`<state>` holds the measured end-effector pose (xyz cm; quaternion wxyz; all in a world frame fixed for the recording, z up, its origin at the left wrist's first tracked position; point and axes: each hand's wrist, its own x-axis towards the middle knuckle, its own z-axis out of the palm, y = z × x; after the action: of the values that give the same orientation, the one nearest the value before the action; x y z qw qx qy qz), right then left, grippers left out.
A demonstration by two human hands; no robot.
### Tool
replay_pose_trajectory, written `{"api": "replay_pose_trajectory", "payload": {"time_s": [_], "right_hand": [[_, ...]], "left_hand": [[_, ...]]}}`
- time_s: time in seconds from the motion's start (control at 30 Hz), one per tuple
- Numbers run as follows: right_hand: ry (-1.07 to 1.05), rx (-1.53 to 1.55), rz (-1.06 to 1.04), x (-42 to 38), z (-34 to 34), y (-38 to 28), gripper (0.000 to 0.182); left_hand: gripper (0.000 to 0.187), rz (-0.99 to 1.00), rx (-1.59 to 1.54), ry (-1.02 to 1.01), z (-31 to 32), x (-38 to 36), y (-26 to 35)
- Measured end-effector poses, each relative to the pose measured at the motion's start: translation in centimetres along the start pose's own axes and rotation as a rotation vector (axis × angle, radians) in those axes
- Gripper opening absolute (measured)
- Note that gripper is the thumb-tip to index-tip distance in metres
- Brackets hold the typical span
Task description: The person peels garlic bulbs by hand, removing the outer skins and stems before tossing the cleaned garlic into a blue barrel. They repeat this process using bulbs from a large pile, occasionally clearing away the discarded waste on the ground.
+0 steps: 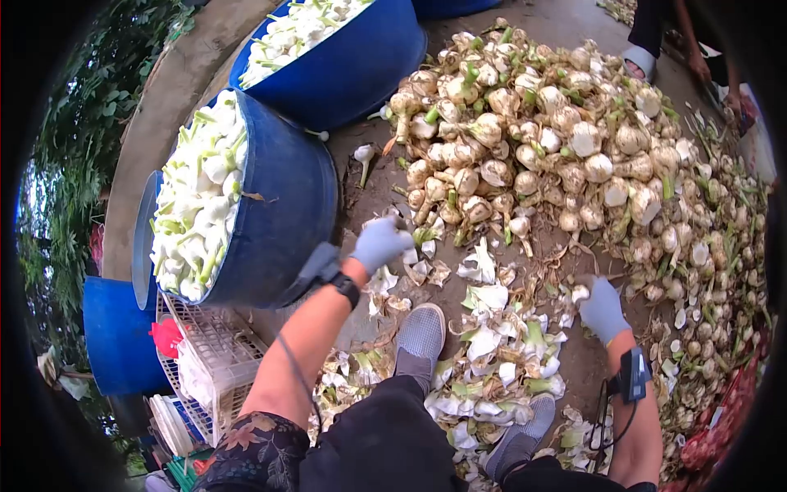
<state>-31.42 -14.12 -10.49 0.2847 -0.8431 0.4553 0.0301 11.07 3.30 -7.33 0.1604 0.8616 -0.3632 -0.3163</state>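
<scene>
My left hand (383,243), in a pale grey glove, is held low beside the blue tub (287,201), its fingers curled closed. A brownish bit shows at its fingertips, but I cannot make out what it is. My right hand (604,312), gloved the same way, is at the near edge of the garlic heap, with its fingers closed around a small whitish garlic bulb (580,293). The heap of soil-stained garlic bulbs (525,139) spreads in front of both hands. Peeled skins (492,369) litter the ground between my shoes.
Peeled white garlic (205,189) fills the near tub; a second blue tub (344,61) behind it also holds garlic. A plastic crate (221,361) stands at left. A red net sack (721,418) lies at right. Another person's foot (639,63) is beyond the heap.
</scene>
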Motion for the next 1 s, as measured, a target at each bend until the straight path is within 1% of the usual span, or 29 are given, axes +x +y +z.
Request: {"api": "replay_pose_trajectory", "payload": {"time_s": [0.07, 0.1, 0.13, 0.2, 0.27, 0.3, 0.33, 0.4, 0.47, 0.5, 0.53, 0.57, 0.6, 0.63, 0.67, 0.7, 0.73, 0.8, 0.87, 0.9, 0.93, 0.97, 1.0], "right_hand": [[0.035, 0.122, -0.074, -1.1, -0.5, -0.4, 0.038], [0.037, 0.115, -0.079, -1.7, -0.6, -0.8, 0.038], [-0.004, 0.123, -0.040, -2.3, -0.8, -1.4, 0.038], [-0.081, 0.171, 0.011, -3.3, -2.1, -3.4, 0.035], [-0.183, 0.145, 0.109, -4.2, -2.8, -5.1, 0.036], [-0.173, 0.157, 0.109, -4.6, -2.6, -5.4, 0.037], [-0.164, 0.169, 0.112, -5.1, -2.4, -5.6, 0.039], [-0.190, 0.139, 0.133, -5.5, -2.3, -6.4, 0.039], [-0.218, 0.126, 0.137, -5.6, -2.5, -7.4, 0.040], [-0.178, 0.175, 0.083, -5.8, -2.2, -7.3, 0.039], [-0.178, 0.167, 0.089, -5.7, -2.4, -7.6, 0.039], [-0.220, 0.193, 0.127, -5.8, -3.0, -8.6, 0.039], [-0.261, 0.218, 0.164, -5.6, -3.5, -9.1, 0.038], [-0.218, 0.194, 0.107, -5.7, -3.0, -8.4, 0.038], [-0.219, 0.188, 0.112, -5.3, -3.3, -8.6, 0.038], [-0.250, 0.206, 0.168, -5.1, -3.7, -9.1, 0.038], [-0.284, 0.223, 0.224, -4.9, -3.8, -9.6, 0.038], [-0.285, 0.261, 0.222, -4.3, -4.0, -9.8, 0.040], [-0.289, 0.257, 0.172, -3.5, -4.5, -10.5, 0.041], [-0.265, 0.246, 0.112, -3.3, -4.8, -10.7, 0.041], [-0.264, 0.259, 0.121, -2.9, -4.7, -10.7, 0.041], [-0.280, 0.302, 0.117, -2.6, -4.7, -10.5, 0.041], [-0.292, 0.341, 0.114, -2.4, -4.7, -10.3, 0.041]], "left_hand": [[0.037, -0.052, -0.462, 0.115, -3.0, 1.5, -0.4], [0.035, -0.091, -0.495, 0.131, -4.6, 2.7, -1.2], [0.032, -0.128, -0.529, 0.145, -6.1, 4.2, -2.3], [0.032, -0.226, -0.515, 0.206, -8.1, 7.1, -4.1], [0.031, -0.157, -0.305, 0.373, -8.6, 10.0, -5.8], [0.030, -0.162, -0.270, 0.393, -9.0, 10.6, -5.2], [0.028, -0.149, -0.221, 0.455, -8.5, 13.3, -7.2], [0.029, -0.123, -0.006, 0.579, -8.7, 14.5, -6.0], [0.029, -0.142, 0.015, 0.542, -8.7, 15.6, -5.4], [0.029, -0.173, 0.040, 0.531, -8.5, 16.5, -5.5], [0.029, -0.202, 0.065, 0.518, -8.2, 17.4, -5.5], [0.037, -0.225, 0.209, 0.440, -8.2, 17.8, -4.9], [0.037, -0.221, 0.200, 0.433, -7.5, 18.7, -5.5], [0.040, -0.136, 0.212, 0.451, -6.6, 19.3, -6.4], [0.043, -0.053, 0.226, 0.468, -6.2, 19.0, -6.1], [0.043, -0.101, 0.151, 0.365, -6.2, 18.4, -4.8], [0.043, -0.105, 0.148, 0.357, -5.5, 19.1, -5.2], [0.042, -0.149, 0.211, 0.442, -4.3, 20.8, -5.7], [0.043, -0.161, 0.241, 0.441, -4.4, 21.0, -6.2], [0.042, -0.071, 0.142, 0.476, -4.6, 20.1, -6.1], [0.041, 0.028, 0.046, 0.504, -4.9, 19.5, -5.7], [0.041, 0.048, 0.071, 0.559, -6.0, 18.5, -4.6], [0.041, 0.078, -0.020, 0.531, -8.4, 16.9, -2.3]]}}
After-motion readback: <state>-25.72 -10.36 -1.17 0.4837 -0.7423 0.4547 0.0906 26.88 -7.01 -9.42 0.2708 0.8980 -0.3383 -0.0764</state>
